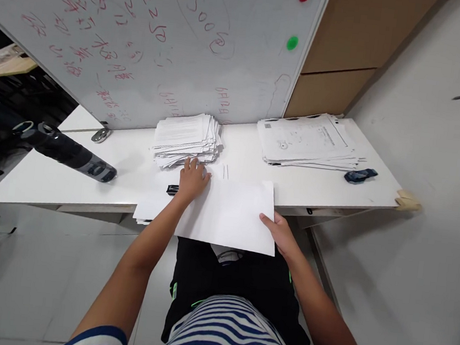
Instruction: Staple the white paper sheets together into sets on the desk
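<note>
My left hand (192, 180) lies on the white desk (67, 179), fingers flat and pressed on the papers at the foot of a messy stack of folded sheets (186, 137). A small black object (172, 190) pokes out beside its wrist. My right hand (278, 232) grips the right lower edge of a blank white sheet (229, 212) that hangs over the desk's front edge above my lap.
A second pile of printed papers (306, 139) sits at the right rear, with a dark blue stapler (360, 176) beside it. A black cylinder (72, 152) lies at the left. A whiteboard (146, 35) with red writing stands behind the desk. A wall runs along the right.
</note>
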Demonstrator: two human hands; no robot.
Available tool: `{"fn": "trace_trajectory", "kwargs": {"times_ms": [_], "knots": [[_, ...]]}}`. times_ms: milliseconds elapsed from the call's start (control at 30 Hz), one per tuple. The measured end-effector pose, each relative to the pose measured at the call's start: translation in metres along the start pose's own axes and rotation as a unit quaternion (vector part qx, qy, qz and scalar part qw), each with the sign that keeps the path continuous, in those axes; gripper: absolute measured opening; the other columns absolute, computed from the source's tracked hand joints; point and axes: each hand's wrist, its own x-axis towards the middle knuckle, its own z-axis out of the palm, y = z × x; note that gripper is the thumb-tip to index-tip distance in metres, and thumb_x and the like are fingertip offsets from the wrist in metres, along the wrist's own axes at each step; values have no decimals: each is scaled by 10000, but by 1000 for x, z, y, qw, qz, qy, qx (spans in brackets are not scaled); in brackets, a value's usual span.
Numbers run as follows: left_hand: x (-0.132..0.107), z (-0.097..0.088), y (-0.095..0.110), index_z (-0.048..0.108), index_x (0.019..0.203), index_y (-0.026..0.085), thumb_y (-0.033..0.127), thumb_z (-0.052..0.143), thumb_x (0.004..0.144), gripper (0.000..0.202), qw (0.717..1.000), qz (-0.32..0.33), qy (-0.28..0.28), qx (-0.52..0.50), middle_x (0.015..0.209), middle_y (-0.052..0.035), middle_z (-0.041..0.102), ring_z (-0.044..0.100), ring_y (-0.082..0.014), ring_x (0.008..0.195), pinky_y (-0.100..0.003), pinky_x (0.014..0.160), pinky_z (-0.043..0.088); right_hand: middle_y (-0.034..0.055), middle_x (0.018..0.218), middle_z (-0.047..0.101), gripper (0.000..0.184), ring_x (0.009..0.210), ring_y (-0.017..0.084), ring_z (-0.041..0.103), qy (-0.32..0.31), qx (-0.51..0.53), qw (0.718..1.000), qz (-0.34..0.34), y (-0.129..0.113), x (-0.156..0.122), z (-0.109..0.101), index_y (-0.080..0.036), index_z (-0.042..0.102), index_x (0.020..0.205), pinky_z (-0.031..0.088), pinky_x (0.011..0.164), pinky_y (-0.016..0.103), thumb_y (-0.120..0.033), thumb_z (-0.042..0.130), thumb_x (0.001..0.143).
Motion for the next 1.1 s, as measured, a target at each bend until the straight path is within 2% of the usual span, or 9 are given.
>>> {"fn": "trace_trajectory", "kwargs": {"times_ms": [200,400,500,600,733,800,967,1033,1100], "knots": [[1,4,1,614,1243,185,449,426,949,438,1000,6,5,6,1559,-157,368,176,-373,1490,-551,1102,335,74,1057,773,440,1039,287,707,9,9,1000,4,2,0,0,-202,720,1061,568,903,397,-460,804,716],[-1,5,0,608,1257,194,438,440,942,433,999,1,15,-33,1558,-154,368,148,-388,1495,-573,1122,295,82,1093,766,442,1046,296,708,16,15,1000,6,8,-2,3,-195,722,1068,574,900,402,-466,797,727],[-2,1,-1,628,1221,197,439,442,948,410,998,6,46,-48,1516,-147,433,197,-370,1484,-549,1130,306,80,1142,753,447,1065,295,704,13,15,1000,7,11,-5,4,-202,722,1084,573,907,397,-480,786,739],[-7,-10,-5,633,1191,213,429,374,987,395,989,38,101,-104,1437,-115,521,297,-297,1451,-479,1159,298,73,1134,756,471,1100,294,691,3,17,1000,-4,13,-10,2,-214,720,1111,566,924,398,-493,785,737],[-23,-23,-25,613,1200,223,416,217,1030,472,970,54,156,-181,1369,-90,577,420,-228,1371,-431,1156,308,77,1065,773,485,1086,301,694,-5,6,1000,-13,14,-17,0,-202,729,1079,548,947,423,-514,796,714],[-34,-25,-41,612,1215,218,462,265,1018,468,971,65,134,-189,1347,-90,598,424,-239,1366,-428,1146,316,85,1057,774,505,1053,307,704,-9,1,1000,-12,14,-19,0,-192,730,1073,549,932,434,-528,798,702],[-54,-27,-80,616,1259,237,605,540,874,538,988,82,-46,-127,1338,-85,620,505,-301,1281,-445,1087,351,83,1016,780,495,1000,311,715,10,-6,999,-45,9,-22,4,-188,737,1027,560,875,420,-536,798,680],[-57,-29,-89,628,1237,254,574,567,865,495,989,67,-81,-104,1293,-68,652,556,-297,1217,-446,1071,355,80,995,782,469,984,308,717,22,-16,998,-62,4,-23,3,-186,740,998,565,842,402,-528,795,682],[-58,-32,-95,636,1213,255,527,577,863,448,989,60,-92,-100,1240,-66,678,594,-290,1155,-412,1013,400,79,965,785,454,938,299,724,43,-22,996,-71,-4,-24,-3,-180,743,979,570,797,382,-521,794,683]]}}
